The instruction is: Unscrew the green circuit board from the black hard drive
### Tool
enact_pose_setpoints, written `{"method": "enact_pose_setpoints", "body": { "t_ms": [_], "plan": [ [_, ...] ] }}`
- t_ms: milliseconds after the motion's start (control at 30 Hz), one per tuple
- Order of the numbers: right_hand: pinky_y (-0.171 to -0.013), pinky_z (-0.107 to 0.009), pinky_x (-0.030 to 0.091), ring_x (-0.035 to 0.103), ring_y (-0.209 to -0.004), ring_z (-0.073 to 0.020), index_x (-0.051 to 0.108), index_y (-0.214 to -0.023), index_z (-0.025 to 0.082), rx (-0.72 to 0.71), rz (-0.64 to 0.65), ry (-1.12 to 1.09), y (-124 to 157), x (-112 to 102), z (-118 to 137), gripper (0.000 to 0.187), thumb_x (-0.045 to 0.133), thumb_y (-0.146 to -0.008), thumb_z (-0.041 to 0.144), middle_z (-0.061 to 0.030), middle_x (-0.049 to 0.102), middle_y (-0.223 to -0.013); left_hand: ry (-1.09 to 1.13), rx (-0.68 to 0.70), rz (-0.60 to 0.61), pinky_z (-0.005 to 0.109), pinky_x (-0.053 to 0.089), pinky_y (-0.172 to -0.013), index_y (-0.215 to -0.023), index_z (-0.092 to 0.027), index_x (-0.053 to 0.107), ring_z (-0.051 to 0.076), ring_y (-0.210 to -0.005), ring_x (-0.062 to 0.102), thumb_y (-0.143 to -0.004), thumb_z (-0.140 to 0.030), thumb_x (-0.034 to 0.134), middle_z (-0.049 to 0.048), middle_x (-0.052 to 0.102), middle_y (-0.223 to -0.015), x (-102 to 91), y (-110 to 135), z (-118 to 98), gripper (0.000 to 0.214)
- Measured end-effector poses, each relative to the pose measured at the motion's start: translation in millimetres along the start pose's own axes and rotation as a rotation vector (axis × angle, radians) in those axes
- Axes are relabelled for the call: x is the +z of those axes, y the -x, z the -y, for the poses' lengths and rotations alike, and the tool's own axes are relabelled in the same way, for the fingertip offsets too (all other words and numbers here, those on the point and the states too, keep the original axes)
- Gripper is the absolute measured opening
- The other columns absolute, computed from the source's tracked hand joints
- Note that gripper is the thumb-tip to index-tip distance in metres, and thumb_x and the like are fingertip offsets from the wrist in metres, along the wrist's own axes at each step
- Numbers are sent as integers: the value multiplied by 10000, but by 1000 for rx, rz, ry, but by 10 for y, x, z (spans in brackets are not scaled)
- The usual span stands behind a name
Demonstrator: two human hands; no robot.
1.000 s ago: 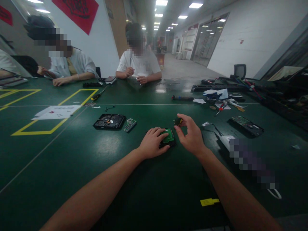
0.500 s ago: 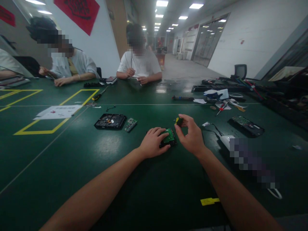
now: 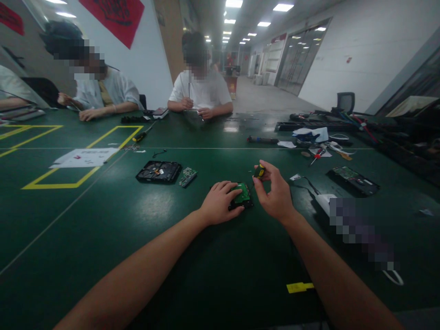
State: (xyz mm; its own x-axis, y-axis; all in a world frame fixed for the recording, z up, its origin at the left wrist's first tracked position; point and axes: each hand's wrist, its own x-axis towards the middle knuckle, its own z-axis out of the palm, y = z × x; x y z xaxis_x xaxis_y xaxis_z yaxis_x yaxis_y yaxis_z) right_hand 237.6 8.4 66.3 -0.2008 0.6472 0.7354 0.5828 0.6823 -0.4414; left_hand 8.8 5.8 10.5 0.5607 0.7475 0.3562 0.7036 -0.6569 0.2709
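Observation:
My left hand (image 3: 222, 201) lies over a hard drive (image 3: 245, 201) with a green circuit board on its upper face. Its fingers stretch across the board and the thumb is at the near edge, holding the drive against the table. Part of the drive is hidden under this hand. My right hand (image 3: 275, 190) is closed on a screwdriver (image 3: 260, 172) with a black and yellow handle, pinched between thumb and fingers. The thin shaft slants down and left towards the drive's right edge; whether the tip touches a screw I cannot tell.
On the green table (image 3: 165, 256), an opened drive casing (image 3: 158, 172) and a loose circuit board (image 3: 188, 177) lie left. Another hard drive (image 3: 355, 180) and a white power strip (image 3: 325, 201) are right. Two people (image 3: 201, 91) work across the table, with another partly visible.
The screwdriver in my right hand has tilted, its handle now more upright and its shaft angled down towards the drive. My left hand stays on the drive. The view has shifted slightly.

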Motion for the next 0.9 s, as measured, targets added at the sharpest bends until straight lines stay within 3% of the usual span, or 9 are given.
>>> {"method": "enact_pose_setpoints", "body": {
  "t_ms": [200,433,667,900],
  "plan": [
    [-825,-474,647,708,-910,-253,574,-1386,276,-42,-54,82,-51,-43,13,443,720,-969,306,-90,680,-1138,-4,6,-6,601,404,-1202,-1465,-242,613,379,-1435,490,-937,-558,668,117,574,-1537,-17,3,-14,617],
    [-833,-450,667,757,-887,-227,501,-1468,282,26,-46,-27,20,8,26,517,686,-986,291,-104,711,-1253,-13,2,2,602,405,-1206,-1462,-230,614,378,-1433,494,-937,-571,664,117,579,-1533,-21,1,-12,627],
    [-802,-453,660,726,-873,-233,537,-1426,302,16,-52,30,20,17,-21,515,737,-954,335,-83,708,-1166,3,0,-7,601,403,-1210,-1462,-253,614,376,-1434,495,-925,-559,684,111,587,-1522,-5,6,-4,622],
    [-882,-473,648,737,-928,-230,463,-1508,301,26,5,-19,22,13,-24,552,656,-993,257,-98,695,-1262,-7,6,-10,591,405,-1208,-1459,-233,618,372,-1430,498,-932,-566,671,117,591,-1517,-6,4,2,625]
  ]
}}
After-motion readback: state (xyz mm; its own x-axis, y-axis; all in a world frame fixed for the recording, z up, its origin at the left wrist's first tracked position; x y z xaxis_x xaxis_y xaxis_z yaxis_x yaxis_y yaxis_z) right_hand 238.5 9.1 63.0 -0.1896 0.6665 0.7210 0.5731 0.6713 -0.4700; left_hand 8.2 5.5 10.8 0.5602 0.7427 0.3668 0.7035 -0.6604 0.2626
